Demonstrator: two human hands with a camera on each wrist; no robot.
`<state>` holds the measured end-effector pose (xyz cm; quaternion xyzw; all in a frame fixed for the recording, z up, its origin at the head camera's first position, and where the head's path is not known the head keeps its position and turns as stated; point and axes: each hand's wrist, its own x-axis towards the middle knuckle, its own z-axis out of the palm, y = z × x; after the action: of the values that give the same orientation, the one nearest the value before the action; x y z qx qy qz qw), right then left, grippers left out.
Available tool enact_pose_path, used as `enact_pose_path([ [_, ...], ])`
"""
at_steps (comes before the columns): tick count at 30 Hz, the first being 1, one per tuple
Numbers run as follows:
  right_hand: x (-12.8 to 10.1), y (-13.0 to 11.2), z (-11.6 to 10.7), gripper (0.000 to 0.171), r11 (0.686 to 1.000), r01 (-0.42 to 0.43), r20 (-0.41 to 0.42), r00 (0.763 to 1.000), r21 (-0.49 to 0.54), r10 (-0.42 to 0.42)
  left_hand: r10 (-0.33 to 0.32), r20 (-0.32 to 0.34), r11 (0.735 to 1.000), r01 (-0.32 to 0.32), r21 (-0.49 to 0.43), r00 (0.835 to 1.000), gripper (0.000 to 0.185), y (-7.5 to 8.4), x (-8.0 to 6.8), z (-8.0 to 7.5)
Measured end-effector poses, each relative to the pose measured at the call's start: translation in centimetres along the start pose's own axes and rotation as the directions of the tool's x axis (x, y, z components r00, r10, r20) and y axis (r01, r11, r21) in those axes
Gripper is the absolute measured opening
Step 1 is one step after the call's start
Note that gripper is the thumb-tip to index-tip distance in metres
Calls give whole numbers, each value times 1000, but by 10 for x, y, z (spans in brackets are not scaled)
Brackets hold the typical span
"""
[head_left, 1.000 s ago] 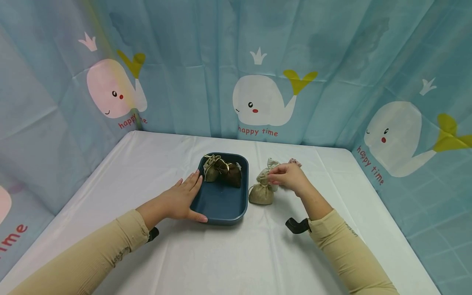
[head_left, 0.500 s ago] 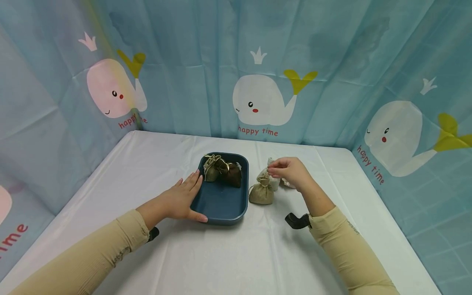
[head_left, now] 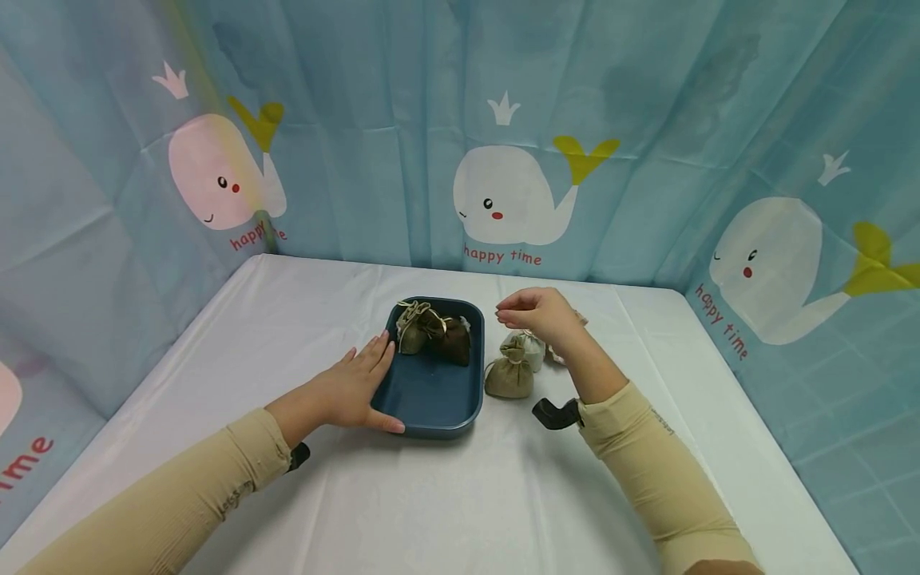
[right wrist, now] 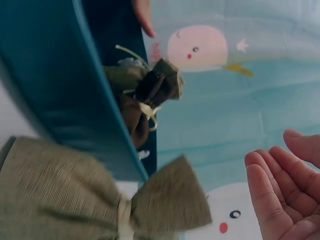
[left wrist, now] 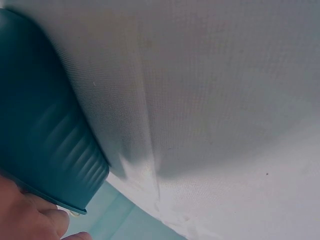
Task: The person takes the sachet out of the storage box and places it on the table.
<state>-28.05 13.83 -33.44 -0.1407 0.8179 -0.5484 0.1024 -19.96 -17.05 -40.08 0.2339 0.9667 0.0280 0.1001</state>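
Olive pouch (head_left: 509, 378) — on the white counter (head_left: 446, 495), just right of the blue tray (head_left: 431, 395); a whitish pouch (head_left: 529, 348) just behind it. Right hand (head_left: 535, 314) — above the pouches, fingers loosely curled, holding nothing. Left hand (head_left: 352, 391) — fingers straight, resting against the tray's left rim. Tray holds two dark pouches (head_left: 434, 331) at its far end.

A white-clothed table (head_left: 302, 319) stood enclosed by pale blue curtains (head_left: 374, 96) printed with crowned white whales (head_left: 510, 196) and "happy time" lettering, rising behind and beside it.
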Motion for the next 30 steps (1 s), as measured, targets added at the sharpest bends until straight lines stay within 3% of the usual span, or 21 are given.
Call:
enact_pose_path([
  [10, 24, -11, 27, 24, 996, 35, 12, 999, -79, -34, -6, 6, 1000, 6, 0, 1000, 130, 0, 0, 0],
  [30, 65, -2, 66, 21, 970, -13, 28, 999, -244, 21, -19, -6, 1000, 19, -8, 1000, 131, -1, 1, 2],
])
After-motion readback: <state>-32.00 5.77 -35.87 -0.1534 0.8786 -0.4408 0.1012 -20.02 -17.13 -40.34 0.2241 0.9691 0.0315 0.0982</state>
